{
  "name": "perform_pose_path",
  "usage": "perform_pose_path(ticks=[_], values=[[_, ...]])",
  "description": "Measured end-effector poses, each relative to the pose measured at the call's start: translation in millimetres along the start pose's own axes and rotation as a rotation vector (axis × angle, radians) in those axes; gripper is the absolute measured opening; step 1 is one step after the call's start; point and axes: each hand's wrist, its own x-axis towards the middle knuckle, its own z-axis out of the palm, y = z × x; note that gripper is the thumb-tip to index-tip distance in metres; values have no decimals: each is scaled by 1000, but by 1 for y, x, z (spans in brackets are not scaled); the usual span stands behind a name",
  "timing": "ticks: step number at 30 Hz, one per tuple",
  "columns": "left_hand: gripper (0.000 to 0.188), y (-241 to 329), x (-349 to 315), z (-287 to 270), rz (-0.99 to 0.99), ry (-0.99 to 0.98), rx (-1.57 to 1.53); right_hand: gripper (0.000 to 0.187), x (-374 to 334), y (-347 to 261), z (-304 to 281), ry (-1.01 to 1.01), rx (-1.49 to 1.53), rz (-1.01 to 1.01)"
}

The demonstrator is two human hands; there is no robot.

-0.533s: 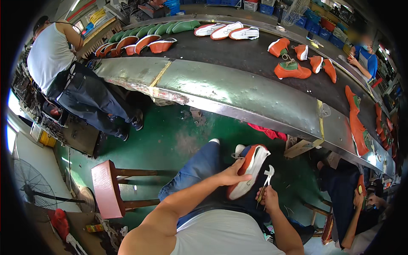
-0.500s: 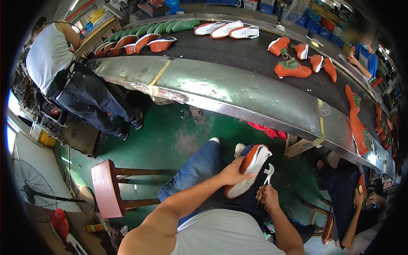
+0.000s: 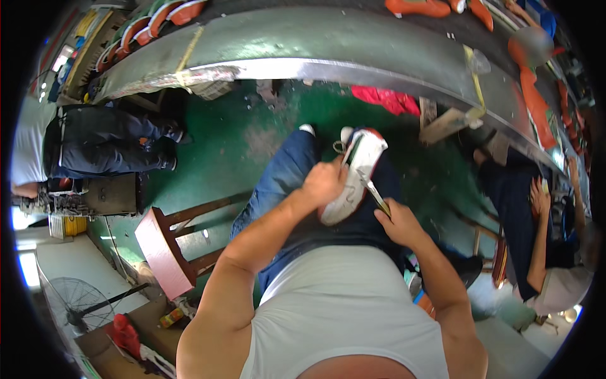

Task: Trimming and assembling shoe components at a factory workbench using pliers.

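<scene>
1. On my far left, a person in a white top and dark trousers point(image 3: 104, 142) stands close to the bench. Below that person, a wire fan point(image 3: 77, 316) faces the room.
2. Next comes a stool with a pink seat point(image 3: 164, 256), tipped on its side as I see it, near my left thigh.
3. Across the top runs a long metal bench point(image 3: 284, 38); orange shoe pieces point(image 3: 136, 31) sit in a row at its left end.
4. My left hand point(image 3: 325, 183) is grasping the shoe, fingers closed around its left edge.
5. The shoe point(image 3: 353, 174) is over my lap, between my knees, slanted, with its pale underside toward me and a patch of orange at the far end. A loose lace point(image 3: 339, 147) hangs out on its left side.
6. The pincers point(image 3: 377, 197) slant across the shoe's right side, their metal head over the pale underside; I cannot tell whether they bite into it.
7. My right hand point(image 3: 399, 222) is clenched around the handles of the pincers, just right of the shoe.
8. A red cloth point(image 3: 385, 100) lies beneath the bench, beyond the shoe.
9. On my far right, another person's hand point(image 3: 540, 196) rests against dark trousers.
</scene>
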Motion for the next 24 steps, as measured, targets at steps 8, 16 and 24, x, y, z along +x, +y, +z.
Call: perform_pose_path(ticks=[8, 16, 24], values=[[77, -30, -7, -14, -9, -304, -551, 41, 7, -3, -19, -242, -284, -49], [104, -29, -50, 16, -173, -395, -609, 54, 22, -18, -32, -264, -309, -279], [61, -35, -28, 62, -508, 168, -667, 41, 22, -19, 9, -265, -405, -138]])
